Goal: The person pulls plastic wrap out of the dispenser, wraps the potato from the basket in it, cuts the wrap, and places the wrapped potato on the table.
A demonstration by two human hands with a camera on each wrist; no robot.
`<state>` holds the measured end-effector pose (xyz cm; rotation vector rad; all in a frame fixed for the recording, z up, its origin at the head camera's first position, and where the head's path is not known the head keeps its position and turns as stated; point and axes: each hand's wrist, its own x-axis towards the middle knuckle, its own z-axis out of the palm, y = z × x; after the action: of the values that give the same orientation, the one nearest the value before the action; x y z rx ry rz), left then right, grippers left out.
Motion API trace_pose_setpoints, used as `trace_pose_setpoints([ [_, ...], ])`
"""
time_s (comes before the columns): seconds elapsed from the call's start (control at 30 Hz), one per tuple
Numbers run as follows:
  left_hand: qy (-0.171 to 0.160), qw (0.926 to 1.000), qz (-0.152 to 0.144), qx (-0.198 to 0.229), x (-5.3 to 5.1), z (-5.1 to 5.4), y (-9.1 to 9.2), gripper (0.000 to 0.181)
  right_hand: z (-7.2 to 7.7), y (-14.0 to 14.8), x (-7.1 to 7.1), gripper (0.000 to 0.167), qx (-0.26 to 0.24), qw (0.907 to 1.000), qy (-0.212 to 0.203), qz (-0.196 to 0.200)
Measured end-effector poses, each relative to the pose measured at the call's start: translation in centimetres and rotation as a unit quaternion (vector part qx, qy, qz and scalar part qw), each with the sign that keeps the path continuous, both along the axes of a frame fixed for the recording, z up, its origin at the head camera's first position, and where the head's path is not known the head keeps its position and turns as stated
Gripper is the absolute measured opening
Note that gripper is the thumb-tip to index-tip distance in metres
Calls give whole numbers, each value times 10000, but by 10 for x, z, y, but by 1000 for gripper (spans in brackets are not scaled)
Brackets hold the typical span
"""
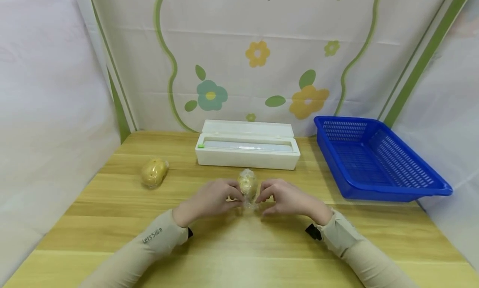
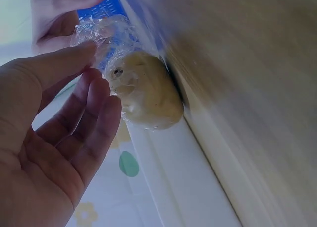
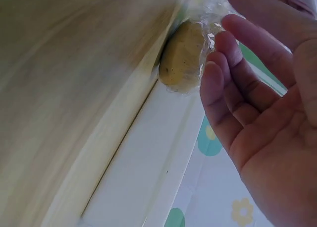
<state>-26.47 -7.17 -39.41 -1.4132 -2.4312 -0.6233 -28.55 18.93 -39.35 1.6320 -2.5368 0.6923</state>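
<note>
A potato (image 1: 248, 183) wrapped in clear cling film sits on the wooden table between the two hands. Its gathered loose film (image 2: 106, 33) spreads toward the person. My left hand (image 1: 217, 198) pinches the edge of this film between thumb and forefinger, with the other fingers bent beside the potato (image 2: 151, 95). On the other side, my right hand (image 1: 286, 198) has its fingers loosely bent close to the film (image 3: 215, 9), thumb apart from the forefinger. Whether the right fingertips touch the film is hard to tell. Farther left lies another film-wrapped potato (image 1: 154, 172).
Behind the hands stands a white cling film box (image 1: 247, 158) with its lid raised, a roll (image 1: 247, 146) inside and a green slider at its left end. A blue plastic basket (image 1: 346, 180) is at the right. Flowered cloth (image 1: 232, 50) hangs behind the table (image 1: 239, 254).
</note>
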Motion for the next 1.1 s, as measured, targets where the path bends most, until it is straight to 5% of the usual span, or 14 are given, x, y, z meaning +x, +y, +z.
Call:
trace_pose_setpoints([
  [0.37, -447, 9959, 476, 619, -1, -4, 3, 4, -5, -5, -1, 11, -239, 9988, 398, 150],
  [0.7, -789, 9889, 638, 1084, -6, -6, 1, 4, 1, -5, -1, 6, -1007, 9936, 417, -281],
  [1.1, -1068, 9860, 351, 1231, -8, -5, 1, 3, 1, -10, 2, 8, -1638, 9847, -348, -486],
])
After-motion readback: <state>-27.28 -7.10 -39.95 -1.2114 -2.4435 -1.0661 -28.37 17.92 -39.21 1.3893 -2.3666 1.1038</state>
